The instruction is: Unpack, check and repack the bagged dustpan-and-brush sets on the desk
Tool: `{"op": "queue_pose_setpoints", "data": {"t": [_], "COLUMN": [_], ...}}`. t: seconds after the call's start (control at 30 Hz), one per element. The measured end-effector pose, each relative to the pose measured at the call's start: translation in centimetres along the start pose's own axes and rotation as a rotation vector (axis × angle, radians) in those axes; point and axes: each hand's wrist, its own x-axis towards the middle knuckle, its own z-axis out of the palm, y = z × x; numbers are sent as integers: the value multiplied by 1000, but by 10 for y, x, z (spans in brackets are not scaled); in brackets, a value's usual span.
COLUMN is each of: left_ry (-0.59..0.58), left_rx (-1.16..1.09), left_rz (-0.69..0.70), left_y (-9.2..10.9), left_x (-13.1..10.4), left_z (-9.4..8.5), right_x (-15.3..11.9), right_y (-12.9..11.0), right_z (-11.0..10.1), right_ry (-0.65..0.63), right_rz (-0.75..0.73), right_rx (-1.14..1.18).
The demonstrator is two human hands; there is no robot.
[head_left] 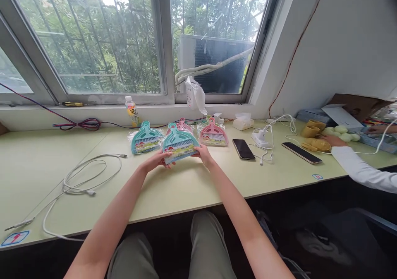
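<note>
Both my hands grip a teal dustpan-and-brush set (180,145) in clear wrapping, tilted up above the table. My left hand (157,161) is closed on its lower left corner, and my right hand (203,154) on its lower right edge. Another teal set (145,139) lies just to the left. Behind the held set a pink one (182,123) shows partly. To the right lie stacked sets with a pink one (213,134) on top and a bit of green behind it.
A coiled white cable (70,183) lies left on the table (176,196). A bottle (132,112) stands by the window. Rightward are a phone (243,149), a charger (261,138), another dark phone (301,152) and another person's sleeve (361,169) with a hand on yellow items.
</note>
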Motion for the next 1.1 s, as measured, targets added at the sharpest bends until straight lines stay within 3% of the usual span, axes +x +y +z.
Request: {"op": "queue_pose_setpoints", "data": {"t": [0.2,0.33,0.53,0.63,0.73,0.83,0.9,0.97,1.1], "left_ry": [43,67,497,593,726,924,883,826,857], "left_rx": [-17,0,98,183,402,853,1005,1012,950], "left_rz": [272,344,401,397,393,326,174,78,170], "left_y": [-1,-9,-22,-20,-14,-12,-19,-29,-46], "left_x": [1,8,28,30,21,3,-10,-16,-6], "left_z": [15,16,8,1,-20,-58,-85,-107,-130], "right_x": [2,4,2,0,0,1,2,2,1], "right_y": [5,9,10,12,13,14,14,14,18], "right_z": [-3,-5,-6,0,2,-4,-9,-13,-11], "right_ry": [116,145,140,128,178,258,299,311,304], "right_rz": [32,27,9,-40,-7,53,78,87,61], "right_rx": [157,184,-18,-132,-159,-143,-102,-63,-109]}}
